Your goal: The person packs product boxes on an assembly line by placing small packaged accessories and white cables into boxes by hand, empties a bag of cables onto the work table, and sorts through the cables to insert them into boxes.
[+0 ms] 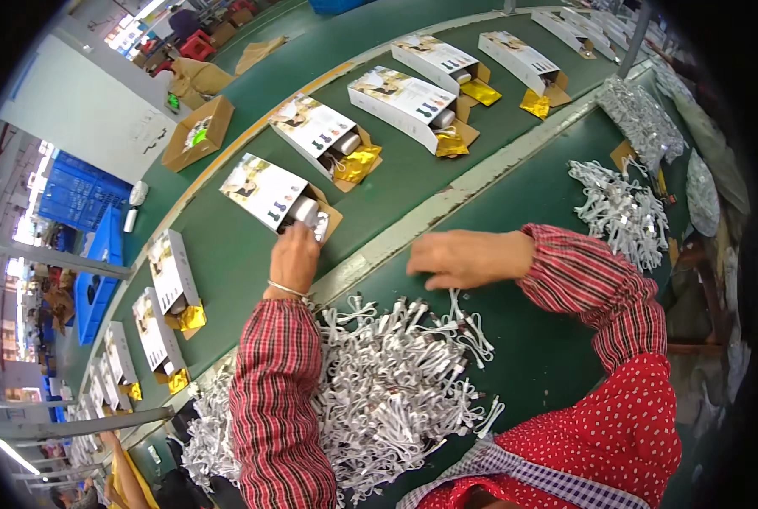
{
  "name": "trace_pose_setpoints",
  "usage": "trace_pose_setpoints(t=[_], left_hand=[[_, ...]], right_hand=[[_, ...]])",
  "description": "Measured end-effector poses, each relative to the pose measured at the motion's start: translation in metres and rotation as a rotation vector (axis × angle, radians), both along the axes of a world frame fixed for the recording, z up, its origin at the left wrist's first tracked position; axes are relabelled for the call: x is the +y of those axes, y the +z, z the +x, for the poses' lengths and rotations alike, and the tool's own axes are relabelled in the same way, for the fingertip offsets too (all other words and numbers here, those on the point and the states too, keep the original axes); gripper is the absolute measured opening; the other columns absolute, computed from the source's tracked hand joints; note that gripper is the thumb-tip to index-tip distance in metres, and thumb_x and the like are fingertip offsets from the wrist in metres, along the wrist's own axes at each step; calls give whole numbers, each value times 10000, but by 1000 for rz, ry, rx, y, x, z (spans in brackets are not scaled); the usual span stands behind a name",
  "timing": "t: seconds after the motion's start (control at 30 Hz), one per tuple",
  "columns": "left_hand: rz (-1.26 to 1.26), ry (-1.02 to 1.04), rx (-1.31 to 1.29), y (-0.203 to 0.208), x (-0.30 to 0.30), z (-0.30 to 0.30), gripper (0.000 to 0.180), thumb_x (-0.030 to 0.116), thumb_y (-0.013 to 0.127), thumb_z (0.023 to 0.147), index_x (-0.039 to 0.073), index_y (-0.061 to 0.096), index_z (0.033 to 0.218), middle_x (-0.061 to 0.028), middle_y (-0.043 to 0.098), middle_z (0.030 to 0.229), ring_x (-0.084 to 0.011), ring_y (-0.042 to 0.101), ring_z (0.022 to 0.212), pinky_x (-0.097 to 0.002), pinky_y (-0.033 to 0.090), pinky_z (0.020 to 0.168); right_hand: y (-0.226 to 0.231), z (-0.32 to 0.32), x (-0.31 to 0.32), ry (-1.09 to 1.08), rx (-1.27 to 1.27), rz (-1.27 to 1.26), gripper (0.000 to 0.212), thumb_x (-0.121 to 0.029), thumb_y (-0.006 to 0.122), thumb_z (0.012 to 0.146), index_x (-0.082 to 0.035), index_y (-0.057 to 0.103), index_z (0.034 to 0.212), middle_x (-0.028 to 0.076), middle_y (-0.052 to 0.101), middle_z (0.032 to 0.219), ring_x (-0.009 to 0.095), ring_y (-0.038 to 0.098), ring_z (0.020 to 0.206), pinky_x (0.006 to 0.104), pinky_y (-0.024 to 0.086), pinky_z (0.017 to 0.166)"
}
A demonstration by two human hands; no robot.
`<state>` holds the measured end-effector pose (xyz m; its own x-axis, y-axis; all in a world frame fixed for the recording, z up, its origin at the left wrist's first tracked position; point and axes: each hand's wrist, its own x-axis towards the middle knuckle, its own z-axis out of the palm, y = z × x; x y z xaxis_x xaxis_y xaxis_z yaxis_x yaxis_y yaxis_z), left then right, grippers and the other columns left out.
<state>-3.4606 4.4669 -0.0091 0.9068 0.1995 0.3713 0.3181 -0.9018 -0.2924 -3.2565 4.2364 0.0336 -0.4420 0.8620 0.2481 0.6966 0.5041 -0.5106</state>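
My left hand (295,256) is at the open end of a white printed box (262,188) on the green conveyor. Its fingers are bent together by the flap, beside a white rounded item (304,209) and a silvery packet (321,226); what they grip, if anything, is hidden. My right hand (462,260) hovers over the table's near side, fingers loosely bent and apart from the thumb, with nothing visible in it. Below the hands spreads a big heap of bundled white cables (396,390). A few cables (472,331) lie at its right edge, under my right hand.
More open boxes (404,95) with gold packets (358,163) line the conveyor. A pale metal rail (387,246) separates conveyor and table. At right are another cable pile (623,212) and clear bags (642,119). A carton (199,136) and blue crates (86,195) stand beyond.
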Motion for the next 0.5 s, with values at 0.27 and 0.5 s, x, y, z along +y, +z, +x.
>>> trace_pose_setpoints(t=[0.27, 0.5], left_hand=[[-241, -252, -250, 30, -52, -44, 133, 12, 540, 746, 23, 566, 876, -109, 576, 982, -266, 579, 868, -361, 487, 717], [-1010, -210, 199, 42, -95, -97, 207, 142, 655, 789, 11, 639, 948, -191, 621, 808, -353, 603, 742, -410, 480, 670]], right_hand=[[3, -64, -43, -255, -424, 96, 216, -56, 542, 777, -25, 537, 991, 112, 480, 935, 255, 498, 909, 356, 453, 717], [-18, -101, -30, -269, -381, 219, 86, -117, 545, 752, -44, 509, 780, 121, 525, 765, 282, 604, 700, 393, 494, 587]])
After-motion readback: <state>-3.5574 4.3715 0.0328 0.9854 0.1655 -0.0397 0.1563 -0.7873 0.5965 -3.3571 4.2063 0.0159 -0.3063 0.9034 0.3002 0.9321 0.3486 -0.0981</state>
